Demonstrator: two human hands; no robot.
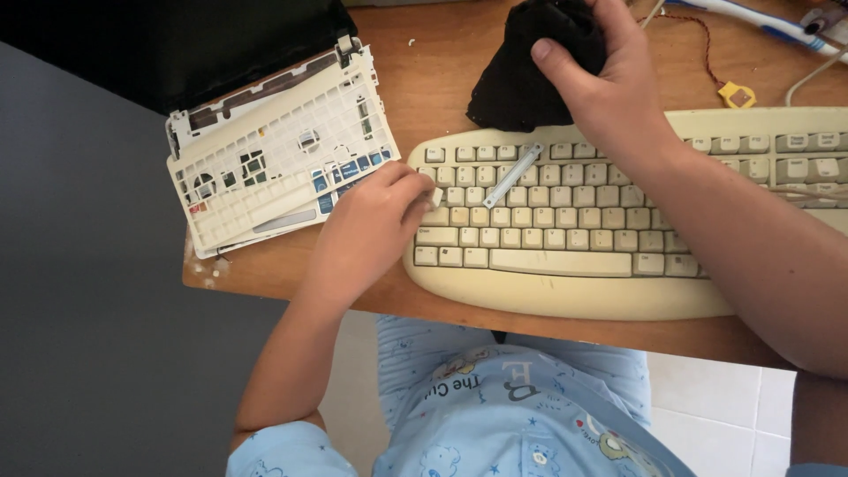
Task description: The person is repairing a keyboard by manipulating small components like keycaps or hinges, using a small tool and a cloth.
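The left hand (375,221), left of centre in the frame, pinches a small pale keycap (435,196) between fingertips at the left end of the cream keyboard (565,283). The right hand (601,79), at upper centre, is closed around a black cloth (512,88) lying on the wooden desk (424,62) just above the keyboard's top edge. A slim grey metal bar (514,175) lies slanted across the upper key rows, between the two hands.

To the left, a stripped white laptop frame (274,155) sits tilted, its lower corner near the desk's left edge, with what look like white crumbs beside it. Bare wood shows between frame and keyboard, and along the desk's front edge below the keyboard. In the upper right, a red wire with a yellow connector (736,94) lies near the keyboard's top edge.
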